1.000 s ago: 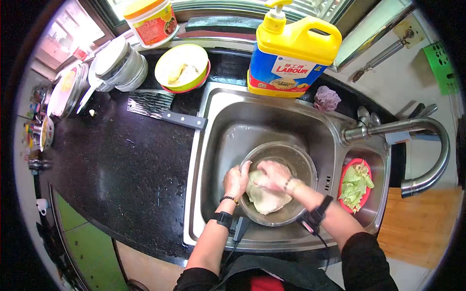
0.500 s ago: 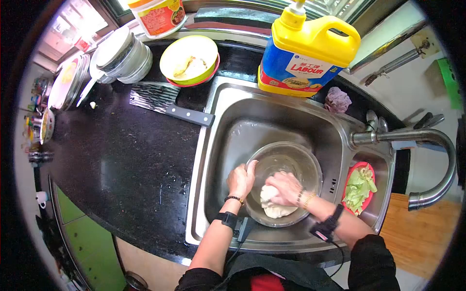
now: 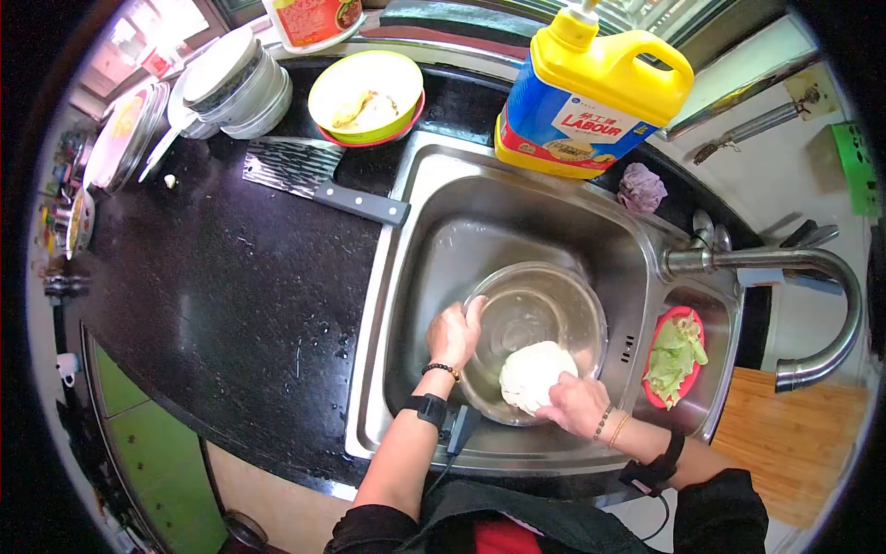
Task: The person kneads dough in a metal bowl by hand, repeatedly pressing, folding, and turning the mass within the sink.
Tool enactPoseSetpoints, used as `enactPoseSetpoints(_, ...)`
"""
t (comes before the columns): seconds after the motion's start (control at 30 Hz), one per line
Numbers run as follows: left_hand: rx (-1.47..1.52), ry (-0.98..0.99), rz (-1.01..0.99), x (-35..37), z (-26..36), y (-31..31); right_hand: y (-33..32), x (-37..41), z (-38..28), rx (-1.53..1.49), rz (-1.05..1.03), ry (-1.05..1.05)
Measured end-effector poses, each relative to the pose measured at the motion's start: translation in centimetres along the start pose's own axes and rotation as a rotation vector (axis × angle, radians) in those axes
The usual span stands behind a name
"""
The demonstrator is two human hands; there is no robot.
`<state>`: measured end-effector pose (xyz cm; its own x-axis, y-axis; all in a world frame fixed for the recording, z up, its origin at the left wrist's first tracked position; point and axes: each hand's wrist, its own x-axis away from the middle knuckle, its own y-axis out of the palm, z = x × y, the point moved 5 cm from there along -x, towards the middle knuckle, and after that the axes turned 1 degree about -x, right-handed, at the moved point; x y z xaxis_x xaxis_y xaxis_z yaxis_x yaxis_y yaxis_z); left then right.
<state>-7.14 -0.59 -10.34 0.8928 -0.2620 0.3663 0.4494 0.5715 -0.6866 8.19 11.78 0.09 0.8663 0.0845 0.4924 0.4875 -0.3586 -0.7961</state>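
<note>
A round metal bowl (image 3: 580,286) rests in the larger sink basin. At the bowl's left rim my left hand (image 3: 453,334) is closed, its thumb over the edge. Inside the bowl, toward its front, is a soft, rounded white lump (image 3: 538,374) that looks like dough; a wet cloth cannot be ruled out. My right hand (image 3: 580,406) grips the lump's lower right side, fingertips partly hidden. Both wrists carry a beaded bracelet and a black strapped device.
Left of the sink (image 3: 368,369), a cleaver (image 3: 323,180) lies on the black counter (image 3: 240,305). Behind stand stacked bowls (image 3: 245,92), a yellow bowl (image 3: 369,78) and a detergent jug (image 3: 591,102). The faucet (image 3: 844,305) curves at right, beside a red basket (image 3: 657,395) of lettuce leaves (image 3: 678,355).
My right hand has moved from on top of the white lump to its lower right side. The lump now looks rounder and shows more. My left hand stays on the rim.
</note>
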Motion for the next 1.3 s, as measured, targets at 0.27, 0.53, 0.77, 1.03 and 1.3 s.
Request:
enactPoseSetpoints(0.27, 0.02, -0.037, -0.029, 0.1, 0.0, -0.4, 3.8, -0.3, 1.1, -0.083, -0.306, 0.189)
enactPoseSetpoints(0.53, 0.034, -0.057, -0.036, -0.1, -0.6, 0.3, 6.5, -3.6, 0.4, -0.157, -0.346, 0.152)
enactPoseSetpoints(0.77, 0.062, -0.034, -0.028, -0.2, -0.7, 0.6, 9.7, -6.1, -0.4, -0.067, -0.334, 0.183)
enactPoseSetpoints(1.03, 0.079, -0.067, -0.011, -0.1, -0.7, 0.5, 10.1, -9.0, -1.6, -0.036, -0.308, 0.239)
enactPoseSetpoints(1.3, 0.095, -0.108, -0.032, -0.3, -1.0, 0.9, 9.7, -12.4, -1.1, 0.043, -0.539, 0.315)
